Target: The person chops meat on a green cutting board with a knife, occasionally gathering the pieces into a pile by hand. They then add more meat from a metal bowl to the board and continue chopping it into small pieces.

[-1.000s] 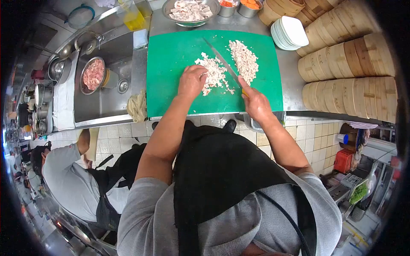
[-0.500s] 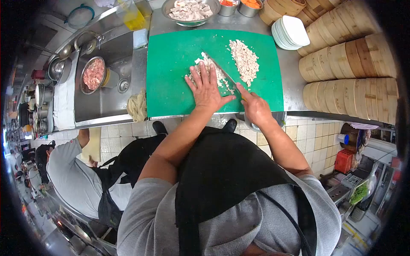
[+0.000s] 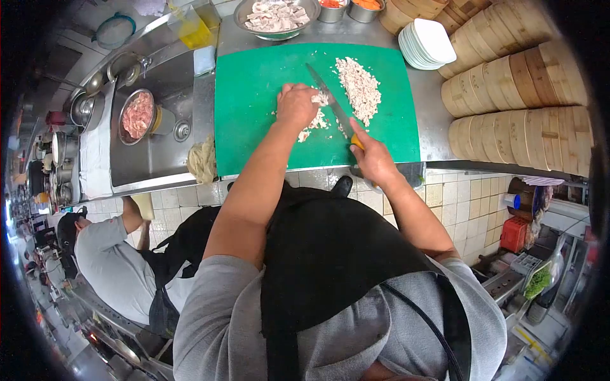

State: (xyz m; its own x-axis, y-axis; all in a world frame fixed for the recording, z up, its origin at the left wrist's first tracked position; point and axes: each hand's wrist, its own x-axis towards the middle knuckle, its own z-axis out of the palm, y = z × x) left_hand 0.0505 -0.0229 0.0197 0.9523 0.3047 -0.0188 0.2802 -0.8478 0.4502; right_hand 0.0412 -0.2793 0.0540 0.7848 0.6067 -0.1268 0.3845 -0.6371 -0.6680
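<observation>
A long steel knife with a yellow handle [image 3: 332,105] is held in the right hand [image 3: 372,159], with the fingers wrapped closed round the handle and the forefinger laid along it. Its long axis is set diagonally across the green plastic cutting board [image 3: 254,127], the tip pointed away and to the left, between a long heap of pale chopped meat [image 3: 359,89] and a smaller scattered heap [image 3: 316,122]. The left hand [image 3: 297,105] is curled knuckles-up on the smaller heap, just beside the blade; whether meat is gripped cannot be told.
</observation>
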